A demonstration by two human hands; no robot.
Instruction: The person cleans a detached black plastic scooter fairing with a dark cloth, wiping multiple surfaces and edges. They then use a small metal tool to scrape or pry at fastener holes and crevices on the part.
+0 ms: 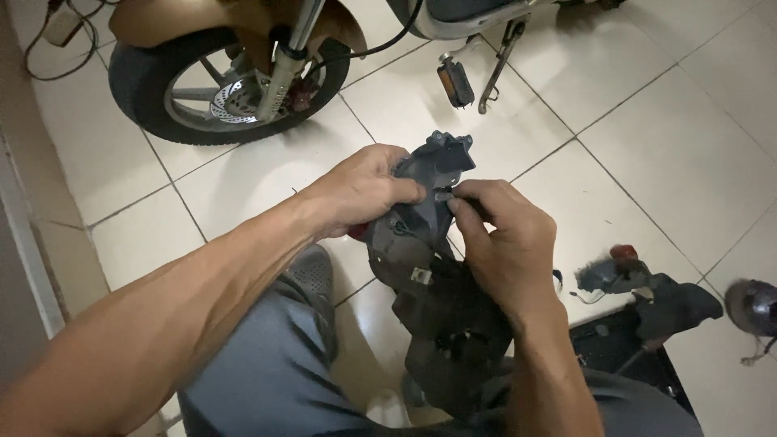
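Observation:
Both my hands hold a dark grey plastic scooter part (425, 243), a long moulded bracket with wires and a small white connector, above my lap. My left hand (360, 190) grips its upper left edge, fingers wrapped over the top. My right hand (502, 239) closes on the right side, thumb and forefinger pinching a small piece near the top of the part. The lower half of the part hangs down between my knees.
A scooter's front wheel (222, 89) with brake disc and a bronze fender stands at top left; a pedal (455, 81) and kickstand lie beyond. At right on the white tiled floor are a black handlebar switch piece (647, 287) with a red button and a dark round object (753, 307).

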